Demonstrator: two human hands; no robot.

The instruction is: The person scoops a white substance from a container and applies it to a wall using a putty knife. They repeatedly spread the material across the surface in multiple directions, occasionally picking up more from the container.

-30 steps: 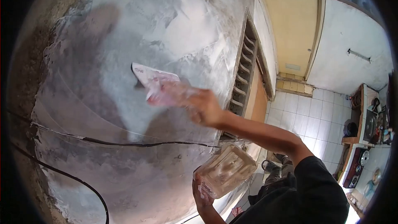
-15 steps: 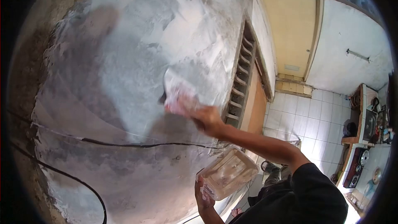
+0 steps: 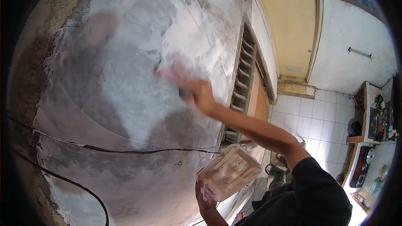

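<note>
My right hand (image 3: 199,94) is closed round a flat spreading tool (image 3: 176,69), pinkish white and blurred by motion, which is at the wall surface. Wet-looking white and grey filler (image 3: 184,29) covers the wall there, with ridges at its upper right. Below, my left hand (image 3: 205,196) grips the lower left edge of a clear rectangular plastic container (image 3: 230,173) smeared with whitish paste. The container is tilted near the wall, under my outstretched right arm.
A black cable (image 3: 138,150) crosses the wall, and another (image 3: 75,182) curves at lower left. Right of the plaster is a slatted vent (image 3: 243,79). Beyond stand a yellow door (image 3: 291,33), a tiled floor (image 3: 310,117) and a counter with a stove (image 3: 362,167).
My right hand and the tool have moved up and slightly left across the wall. My left hand and the container have stayed almost in place.
</note>
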